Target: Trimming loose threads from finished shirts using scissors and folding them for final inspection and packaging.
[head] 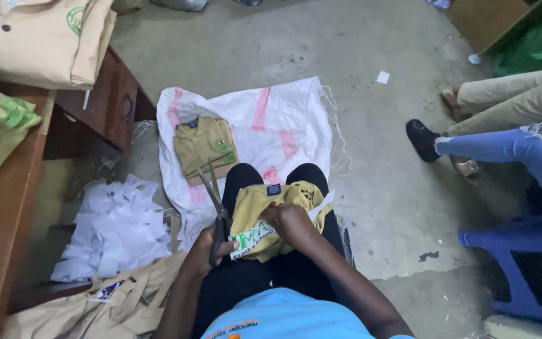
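Head view looks down on a seated person's lap in black trousers, with a mustard shirt [271, 216] bunched across the thighs; the left hand [211, 248] is closed around the handles of scissors [216, 210], whose dark blades stand slightly parted and point away from the body, just left of the shirt; the right hand [293, 223] is curled on top of the shirt, fingers pinching the cloth beside a white and green tag [249, 240] that lies at the shirt's near edge, touching the left hand's thumb side; on the floor beyond the knees a white sack [277, 119] with pink stripes is spread flat, and a folded shirt [205, 145] of olive-tan colour lies on its left part, collar away from the person; left of the legs a heap of white paper scraps [117, 229] rests on the floor, with tan cloth [95, 307] piled nearer; a wooden counter [4, 207] runs along the left edge, carrying folded tan and green garments [39, 37]; at the right, other people's legs [509, 119] in tan trousers and blue jeans reach in, by a blue plastic chair [509, 251].
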